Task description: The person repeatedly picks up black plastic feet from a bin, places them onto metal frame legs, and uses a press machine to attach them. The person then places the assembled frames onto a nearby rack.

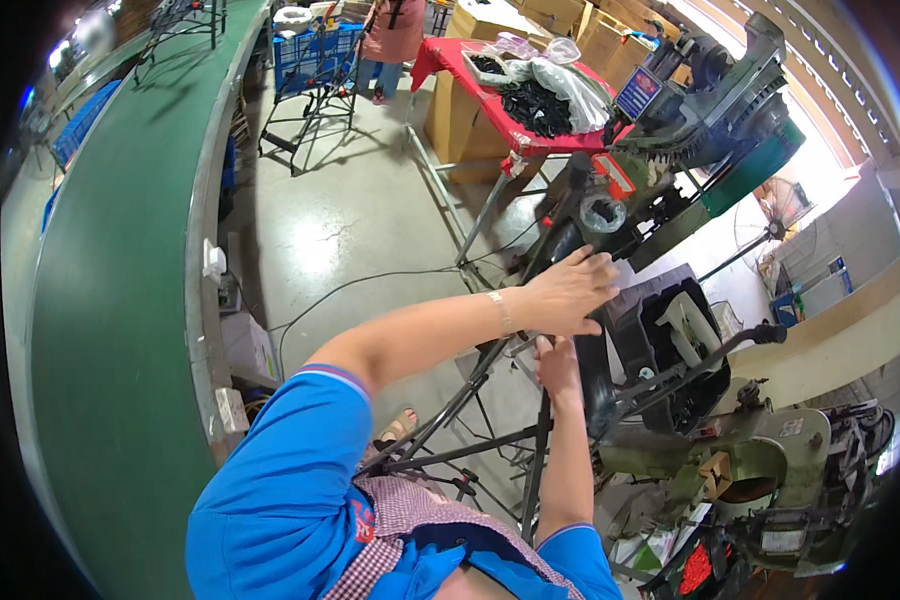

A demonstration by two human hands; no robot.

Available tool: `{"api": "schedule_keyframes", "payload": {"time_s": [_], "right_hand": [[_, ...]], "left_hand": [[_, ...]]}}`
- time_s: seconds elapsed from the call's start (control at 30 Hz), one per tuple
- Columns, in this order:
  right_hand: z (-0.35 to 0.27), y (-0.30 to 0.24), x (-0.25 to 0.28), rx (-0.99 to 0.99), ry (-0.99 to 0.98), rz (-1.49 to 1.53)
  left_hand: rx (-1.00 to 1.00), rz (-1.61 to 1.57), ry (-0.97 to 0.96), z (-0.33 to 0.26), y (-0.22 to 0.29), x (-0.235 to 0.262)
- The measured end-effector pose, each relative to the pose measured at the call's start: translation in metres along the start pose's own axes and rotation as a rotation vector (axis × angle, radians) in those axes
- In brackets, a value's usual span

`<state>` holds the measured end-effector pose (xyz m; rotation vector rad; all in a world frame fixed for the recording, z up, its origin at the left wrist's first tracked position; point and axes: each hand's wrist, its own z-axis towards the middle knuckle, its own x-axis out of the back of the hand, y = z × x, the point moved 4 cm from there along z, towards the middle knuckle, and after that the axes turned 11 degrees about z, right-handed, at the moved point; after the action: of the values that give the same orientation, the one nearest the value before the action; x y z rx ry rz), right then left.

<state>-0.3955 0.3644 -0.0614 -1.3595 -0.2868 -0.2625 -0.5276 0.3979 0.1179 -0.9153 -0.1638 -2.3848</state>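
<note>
My right hand (558,368) is closed around a black tube of a folding metal frame (470,385), whose thin crossed legs stand against my front. Just beyond it, my left hand (568,293) reaches across with fingers spread and thumb apart. It lies over the black rounded arm of a machine (560,243); whether its palm rests on anything is hidden. A clear plastic cup-like container (602,212) sits on the machine beyond my left fingertips. To the right of my hands is a black bin (660,330) with a pale piece inside.
A green conveyor belt (110,360) runs along the left. A red-covered table (450,62) bears bags of black parts (538,108). Another green machine (790,450) stands at lower right. A cable (370,272) crosses the floor. A person in a pink apron (392,35) stands far off.
</note>
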Motion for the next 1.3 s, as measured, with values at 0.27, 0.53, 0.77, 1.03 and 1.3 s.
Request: {"api": "schedule_keyframes", "payload": {"time_s": [0.27,0.53,0.77,1.03,1.3], "right_hand": [[0.075,-0.016,-0.018,0.281,-0.106,-0.759],[0.003,0.06,0.121,-0.022,0.511,-0.532],[-0.05,0.181,0.03,-1.018,0.566,1.034],[-0.052,0.143,-0.004,-1.153,1.058,0.533],[-0.093,0.032,-0.007,-0.995,1.388,0.327]], "left_hand": [[-0.224,-0.009,-0.739,0.036,-0.015,-0.065],[0.285,-0.446,-0.358,0.025,-0.166,-0.011],[0.304,-0.528,-0.374,0.017,-0.23,-0.031],[0.371,-0.885,-0.598,0.044,-0.307,-0.056],[0.582,-1.162,-0.675,0.071,-0.373,-0.143]]}}
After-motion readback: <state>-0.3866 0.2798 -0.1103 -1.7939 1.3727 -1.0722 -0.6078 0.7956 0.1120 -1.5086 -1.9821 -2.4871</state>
